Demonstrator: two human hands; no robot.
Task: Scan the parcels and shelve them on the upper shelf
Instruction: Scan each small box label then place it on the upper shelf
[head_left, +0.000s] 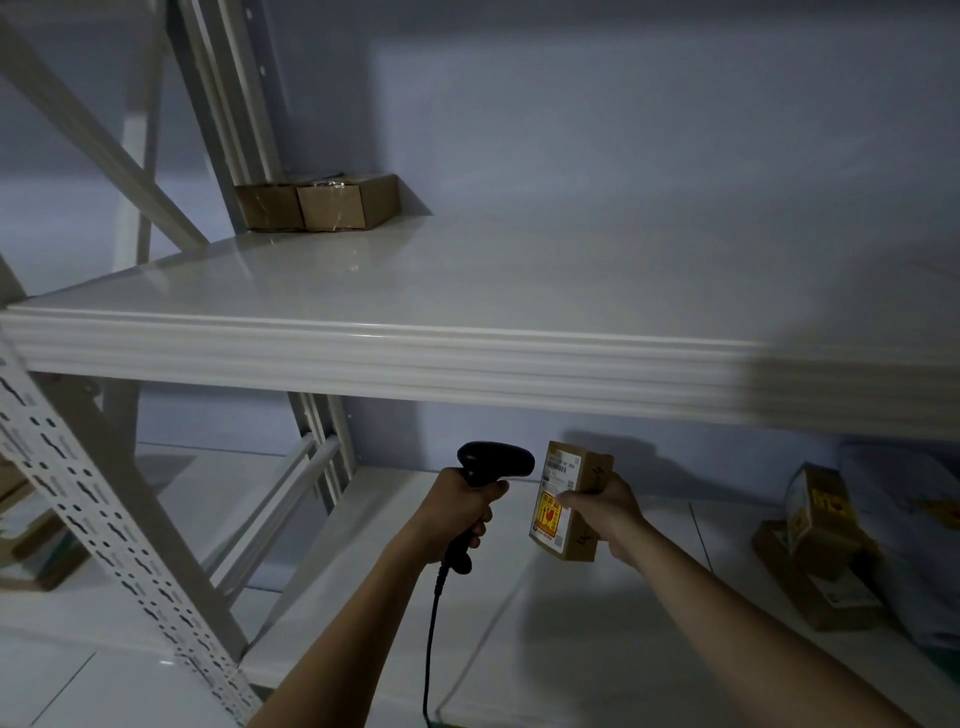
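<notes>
While left hand (462, 506) grips scanner (493, 460) and right hand (605, 512) holds parcel (569, 501), two boxes (317, 205) occupy upper shelf (467, 291).

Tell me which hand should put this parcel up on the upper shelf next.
The right hand. It already grips the parcel just below the upper shelf, whose surface above it is bare. The left hand grips the corded scanner, so it is occupied.

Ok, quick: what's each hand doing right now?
Left hand: grips the barcode scanner.
Right hand: holds the labelled parcel.
</notes>
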